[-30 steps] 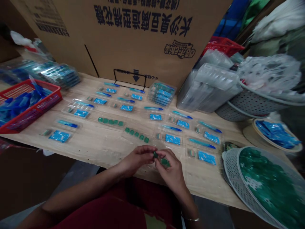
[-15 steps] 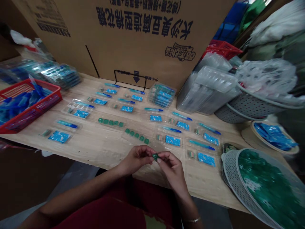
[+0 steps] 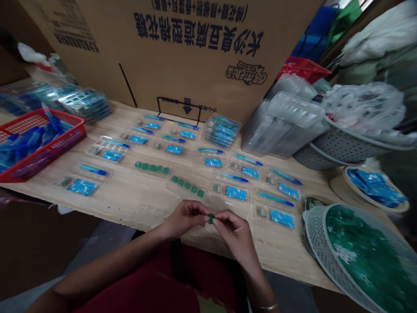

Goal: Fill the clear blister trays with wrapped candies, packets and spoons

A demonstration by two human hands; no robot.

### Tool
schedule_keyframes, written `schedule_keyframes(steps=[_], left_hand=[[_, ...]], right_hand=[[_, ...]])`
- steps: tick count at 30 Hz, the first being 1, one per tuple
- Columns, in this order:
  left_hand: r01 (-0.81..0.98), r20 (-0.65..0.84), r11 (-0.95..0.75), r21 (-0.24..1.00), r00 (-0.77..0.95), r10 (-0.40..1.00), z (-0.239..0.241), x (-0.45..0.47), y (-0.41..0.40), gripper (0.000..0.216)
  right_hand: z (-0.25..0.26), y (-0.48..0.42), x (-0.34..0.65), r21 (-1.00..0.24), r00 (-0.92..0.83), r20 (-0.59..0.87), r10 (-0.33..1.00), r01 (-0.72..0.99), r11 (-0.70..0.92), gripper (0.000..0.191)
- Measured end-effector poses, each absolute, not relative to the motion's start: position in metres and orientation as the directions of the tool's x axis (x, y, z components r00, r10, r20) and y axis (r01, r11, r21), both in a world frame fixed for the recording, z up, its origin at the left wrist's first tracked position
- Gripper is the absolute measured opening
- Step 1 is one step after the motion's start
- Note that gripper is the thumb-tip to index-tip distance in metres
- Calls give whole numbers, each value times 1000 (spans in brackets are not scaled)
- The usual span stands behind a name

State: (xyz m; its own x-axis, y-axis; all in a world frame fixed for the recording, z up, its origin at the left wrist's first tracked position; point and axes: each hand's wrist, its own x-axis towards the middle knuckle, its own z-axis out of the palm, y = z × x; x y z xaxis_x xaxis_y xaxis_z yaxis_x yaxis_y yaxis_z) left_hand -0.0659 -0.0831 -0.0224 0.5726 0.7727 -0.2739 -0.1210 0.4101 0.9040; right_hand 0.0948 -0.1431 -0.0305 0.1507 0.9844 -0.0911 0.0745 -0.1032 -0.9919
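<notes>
Between the fingertips of both hands is a small dark green piece [image 3: 211, 218], its exact kind too small to make out. My left hand [image 3: 187, 218] pinches it from the left, and my right hand [image 3: 233, 228] pinches it from the right, above the table's front edge. Just beyond the hands, a clear plastic tray holds a row of green cubes [image 3: 187, 185]. A second row of green cubes [image 3: 151, 168] lies farther left. To the right of the hands sits a clear tray with a blue patterned packet [image 3: 236, 192] and a blue pen [image 3: 234, 177].
A grey perforated basket [image 3: 321, 243] of green pieces stands at the right. At the left is a red basket [image 3: 70, 141] of blue pens. A large cardboard box [image 3: 182, 65] closes off the back, with stacked clear trays [image 3: 283, 121] beside it.
The green piece has turned slightly between my fingertips and shifted a little to the left. Both hands keep their pinch, and the trays stay in place.
</notes>
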Motion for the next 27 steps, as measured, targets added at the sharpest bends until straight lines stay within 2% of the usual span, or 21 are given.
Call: schedule_keyframes(steps=[2, 6, 13, 16, 21, 27], left_hand=[[-97, -274, 395, 914, 571, 774, -24, -66, -84, 25], [-106, -269, 406, 908, 596, 757, -22, -65, -87, 27], [-118, -257, 411, 904, 618, 743, -23, -65, -86, 23], [-96, -255, 375, 922, 577, 776, -24, -65, -86, 18], [42, -127, 122, 992, 474, 871, -20, -63, -91, 5], [84, -91, 59, 995, 472, 877, -17, -62, -93, 4]], right_hand=[[-30, -143, 97, -985, 124, -132, 984, 96, -144, 20], [-30, -141, 97, -969, 106, -248, 963, -12, -248, 28], [-30, -141, 92, -956, 120, -268, 956, -156, -249, 30], [-31, -143, 89, -970, 134, -228, 964, -112, -214, 25], [-30, -145, 84, -989, 162, -131, 978, 47, -140, 11], [-28, -143, 83, -992, 123, -113, 986, 37, -119, 12]])
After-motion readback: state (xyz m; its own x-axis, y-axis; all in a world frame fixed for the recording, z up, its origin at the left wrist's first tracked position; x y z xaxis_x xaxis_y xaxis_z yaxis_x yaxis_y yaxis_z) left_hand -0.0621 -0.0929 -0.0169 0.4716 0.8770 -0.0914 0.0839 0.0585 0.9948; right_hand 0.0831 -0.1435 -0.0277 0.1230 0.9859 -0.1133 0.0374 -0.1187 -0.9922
